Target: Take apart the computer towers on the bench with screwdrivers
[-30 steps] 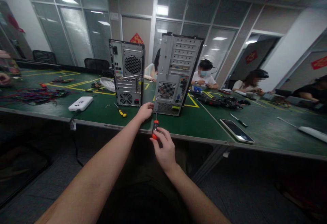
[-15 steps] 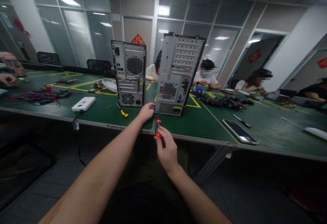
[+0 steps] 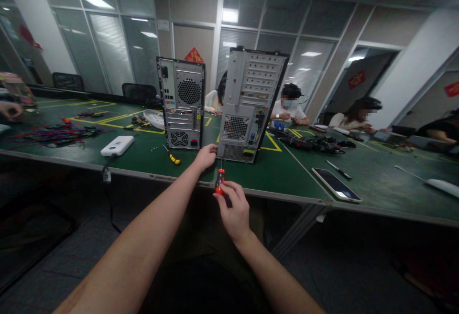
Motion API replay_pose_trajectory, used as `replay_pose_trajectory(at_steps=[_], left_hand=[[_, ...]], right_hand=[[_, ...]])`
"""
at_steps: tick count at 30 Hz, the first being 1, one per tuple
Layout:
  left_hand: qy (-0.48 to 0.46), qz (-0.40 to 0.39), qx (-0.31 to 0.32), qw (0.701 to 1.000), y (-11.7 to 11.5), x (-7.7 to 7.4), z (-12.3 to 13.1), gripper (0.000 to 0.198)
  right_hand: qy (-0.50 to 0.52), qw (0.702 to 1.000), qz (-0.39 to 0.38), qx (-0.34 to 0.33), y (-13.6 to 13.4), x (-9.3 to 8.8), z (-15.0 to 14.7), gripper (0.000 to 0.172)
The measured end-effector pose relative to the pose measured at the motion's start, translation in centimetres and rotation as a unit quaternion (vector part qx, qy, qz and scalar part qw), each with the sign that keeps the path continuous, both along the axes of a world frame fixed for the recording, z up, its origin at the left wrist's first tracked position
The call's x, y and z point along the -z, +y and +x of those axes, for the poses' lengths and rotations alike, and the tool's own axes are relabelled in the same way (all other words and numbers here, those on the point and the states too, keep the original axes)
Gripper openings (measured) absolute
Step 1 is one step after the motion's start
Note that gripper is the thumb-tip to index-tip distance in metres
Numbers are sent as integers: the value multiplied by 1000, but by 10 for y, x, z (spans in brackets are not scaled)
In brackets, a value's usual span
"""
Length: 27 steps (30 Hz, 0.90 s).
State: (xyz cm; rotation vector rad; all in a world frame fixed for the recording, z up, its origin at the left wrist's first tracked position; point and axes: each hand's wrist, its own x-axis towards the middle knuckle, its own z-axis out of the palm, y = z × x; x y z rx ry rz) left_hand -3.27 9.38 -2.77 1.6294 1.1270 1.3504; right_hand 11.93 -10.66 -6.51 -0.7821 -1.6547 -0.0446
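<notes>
My right hand [image 3: 234,206] pinches the red and black handle of a screwdriver [image 3: 220,180] between thumb and fingers. The screwdriver's shaft points up to the bottom left corner of a large grey computer tower [image 3: 244,103], whose rear panel faces me. My left hand [image 3: 206,157] lies at that tower's lower left edge, its fingers stretched toward the side and partly hidden. Left of it stands a smaller computer tower [image 3: 184,103], also with its rear toward me. A yellow and black screwdriver [image 3: 174,158] rests on the table in front of the smaller tower.
The green table [image 3: 279,175] has a metal front edge. A white power bank [image 3: 117,146], a bundle of coloured wires [image 3: 60,134] and a few small screws [image 3: 154,149] lie left. To the right are a phone [image 3: 336,184], a pen [image 3: 339,169] and black cables [image 3: 322,143]. People sit across the table.
The screwdriver's handle has tilted slightly left and down, with my right hand's fingers shifting on it. My left hand and both towers stay in place.
</notes>
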Motion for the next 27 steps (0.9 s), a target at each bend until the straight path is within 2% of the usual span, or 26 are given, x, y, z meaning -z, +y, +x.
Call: replay_pose_trajectory(at_steps=[3,8,13,16,22,27], left_hand=[[3,2,-7,1000,3,3,0,52],[6,2,-2,1000,3,3,0,51],[5,-1,-1,1000,0,1,0,51],[3,-2,-1,1000,-1,0,0,52],[6,-7,0,1000,-3,-1,1,51],[9,1,-3,1000,-1,0,0,53]], right_hand=[[9,1000,-6,4,0,0,0,18],[-29,999,18,-10,0,1,0,32],[-1,1000,-15,9,0,0,1,17],[7,1000,-23,8,0,0,2,16],[-48,999,13,-10,0,2,1,39],[-14,999,-31,13,-1,0,2,16]])
